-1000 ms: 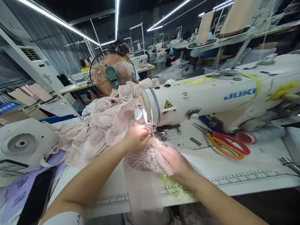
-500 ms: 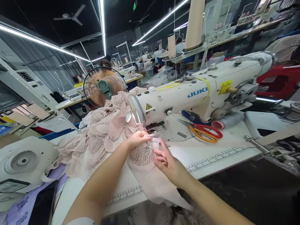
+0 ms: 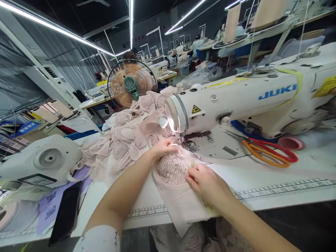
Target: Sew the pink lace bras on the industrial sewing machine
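Observation:
A pale pink lace bra (image 3: 174, 169) lies on the sewing table (image 3: 141, 199), its lower band hanging over the front edge. My left hand (image 3: 164, 148) pinches the bra's upper edge close beside the needle area of the white sewing machine (image 3: 223, 99). The needle itself is hard to make out. Lower and to the right, my right hand (image 3: 210, 183) is closed, with thumb and fingers gripping the bra's side fabric. The lace cup faces up between both hands.
More pink bras (image 3: 126, 140) are heaped left of the machine head. Scissors (image 3: 265, 150) with red and orange handles lie right of the needle plate. A phone (image 3: 65, 211) rests at the left, near a white machine part (image 3: 49, 157). A fan (image 3: 131, 84) stands behind.
The head view has shifted, so the machine sits farther right and larger. My right hand's extended index finger has bent in, and its fingers now close on the bra's side. My left hand keeps its pinch.

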`<action>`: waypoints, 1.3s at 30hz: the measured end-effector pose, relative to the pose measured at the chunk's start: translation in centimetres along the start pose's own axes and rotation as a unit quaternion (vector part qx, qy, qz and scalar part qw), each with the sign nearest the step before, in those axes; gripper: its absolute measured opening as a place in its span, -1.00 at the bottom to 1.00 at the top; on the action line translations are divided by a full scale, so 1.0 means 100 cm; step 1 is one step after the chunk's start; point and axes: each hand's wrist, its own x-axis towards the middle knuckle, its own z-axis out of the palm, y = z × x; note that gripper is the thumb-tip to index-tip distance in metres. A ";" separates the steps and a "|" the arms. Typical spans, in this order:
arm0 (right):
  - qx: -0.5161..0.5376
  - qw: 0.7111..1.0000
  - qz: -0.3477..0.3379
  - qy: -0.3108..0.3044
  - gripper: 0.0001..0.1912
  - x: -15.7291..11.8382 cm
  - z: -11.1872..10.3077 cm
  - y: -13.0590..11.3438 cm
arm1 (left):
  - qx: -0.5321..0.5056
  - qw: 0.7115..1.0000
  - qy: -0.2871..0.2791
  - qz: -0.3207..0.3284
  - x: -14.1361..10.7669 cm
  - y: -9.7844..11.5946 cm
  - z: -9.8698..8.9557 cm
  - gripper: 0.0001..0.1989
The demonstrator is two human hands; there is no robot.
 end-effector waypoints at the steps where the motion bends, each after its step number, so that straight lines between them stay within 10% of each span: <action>1: 0.007 1.000 0.001 -0.009 -0.81 0.001 -0.002 -0.001 | -0.007 1.000 0.015 0.003 0.002 -0.002 0.000 -0.64; 9: 0.135 0.990 -0.022 0.027 -0.72 0.005 0.001 0.001 | 0.123 0.982 0.097 0.102 0.002 -0.015 0.003 -0.78; 18: 0.123 0.992 0.007 -0.025 -0.73 0.011 -0.004 0.035 | 0.550 0.834 0.010 0.050 -0.022 0.000 0.026 -0.63; 30: 0.094 0.995 -0.015 -0.025 -0.56 0.011 -0.003 0.046 | 0.599 0.798 -0.066 -0.003 -0.025 0.011 0.038 -0.63; 39: 0.053 0.998 -0.032 -0.019 -0.58 0.022 -0.007 0.052 | 0.561 0.826 -0.047 -0.028 -0.019 0.015 0.045 -0.62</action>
